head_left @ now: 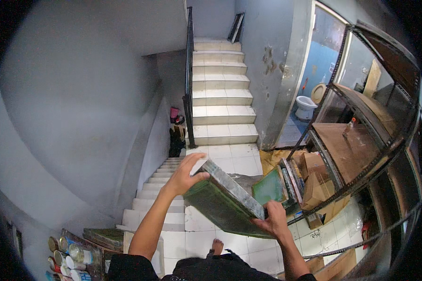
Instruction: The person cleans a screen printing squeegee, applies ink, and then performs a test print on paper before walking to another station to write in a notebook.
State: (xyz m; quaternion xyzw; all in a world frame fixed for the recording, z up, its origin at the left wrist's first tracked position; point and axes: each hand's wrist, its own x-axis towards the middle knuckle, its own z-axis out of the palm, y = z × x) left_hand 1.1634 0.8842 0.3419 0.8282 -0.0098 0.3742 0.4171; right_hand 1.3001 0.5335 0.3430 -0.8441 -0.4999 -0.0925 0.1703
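Observation:
I hold a screen-printing frame (232, 187) tilted in front of me, with a pale, stained edge and a dark green mesh face. My left hand (185, 177) grips its upper left corner, thumb over the edge. At the lower right corner, my right hand (273, 220) is closed round the same edge. Just beyond my right hand, another green-faced frame (268, 186) leans against a row of upright frames (293, 180) on the floor. Part of the held frame's underside is hidden from me.
White tiled stairs (222, 96) rise ahead beside a black railing (189, 79); other steps (162, 187) descend on the left. A metal rack (349, 154) and cardboard boxes (316, 182) stand right. Paint cans (75, 255) crowd the lower left. A doorway shows a toilet (305, 107).

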